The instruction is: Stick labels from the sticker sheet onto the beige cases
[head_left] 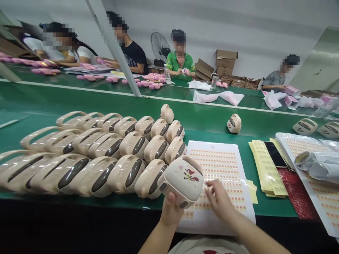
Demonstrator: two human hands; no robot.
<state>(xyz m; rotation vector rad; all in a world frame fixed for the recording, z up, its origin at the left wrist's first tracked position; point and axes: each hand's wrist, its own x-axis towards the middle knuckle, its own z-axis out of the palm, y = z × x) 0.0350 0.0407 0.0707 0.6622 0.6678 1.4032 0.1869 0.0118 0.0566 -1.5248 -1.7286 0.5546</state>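
Note:
A cream portable speaker (182,180) with a red cartoon figure on its grille is tilted in my left hand (171,210), which grips it from below. My right hand (219,199) is just right of the speaker, over a white sheet of small orange stickers (214,146). Its fingers are bent together as in a pinch; whatever is between them is too small to make out. Rows of similar cream speakers (129,173) with handles and dark oval panels stand to the left on the green table.
Yellow sticker sheets (258,165), a black phone (275,154) and more white sticker sheets (293,144) lie at right. A green conveyor belt (203,120) behind carries single speakers (234,123). Several people work across it with pink items (150,79). A slanted metal post (116,46) rises at the left.

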